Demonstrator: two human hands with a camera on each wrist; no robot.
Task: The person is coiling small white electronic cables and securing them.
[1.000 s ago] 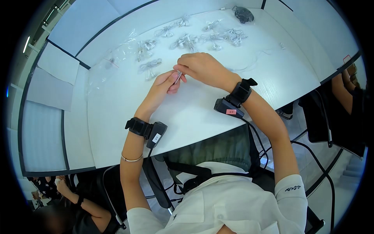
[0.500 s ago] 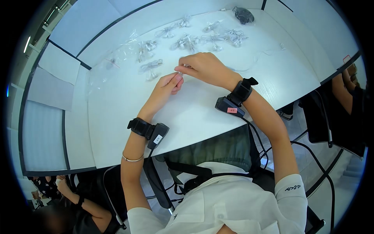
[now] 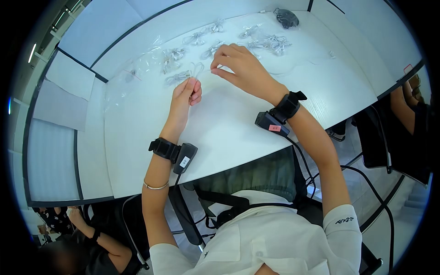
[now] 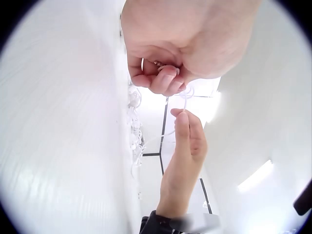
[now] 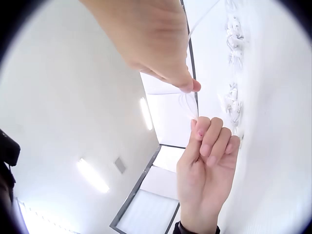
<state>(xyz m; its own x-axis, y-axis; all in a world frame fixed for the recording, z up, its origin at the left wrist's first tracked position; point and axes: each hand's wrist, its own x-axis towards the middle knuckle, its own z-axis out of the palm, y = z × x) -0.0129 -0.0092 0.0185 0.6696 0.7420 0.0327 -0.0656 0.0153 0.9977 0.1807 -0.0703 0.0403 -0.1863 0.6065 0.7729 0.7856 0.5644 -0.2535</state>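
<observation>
In the head view my left hand (image 3: 185,98) grips a white cable (image 3: 197,68), whose small loops stick up above the thumb. Curled fingers hide the part of the cable inside the palm. My right hand (image 3: 247,71) is a short way off to the right, pinching a strand of the same cable between thumb and fingertips. The right wrist view shows thin loops of the cable (image 5: 189,103) between the two hands. From the right hand, a loose length of cable trails onto the table at the right.
Several tied bundles of white cable (image 3: 277,44) lie across the back of the table (image 3: 142,158). Clear plastic bags (image 3: 133,73) are at the left. A dark wrapped object (image 3: 286,17) sits at the far back. Low white partitions border the table.
The hands were together and have moved apart. My left hand shifted left with the cable, and loops now show above it. My right hand moved up and right, holding a strand.
</observation>
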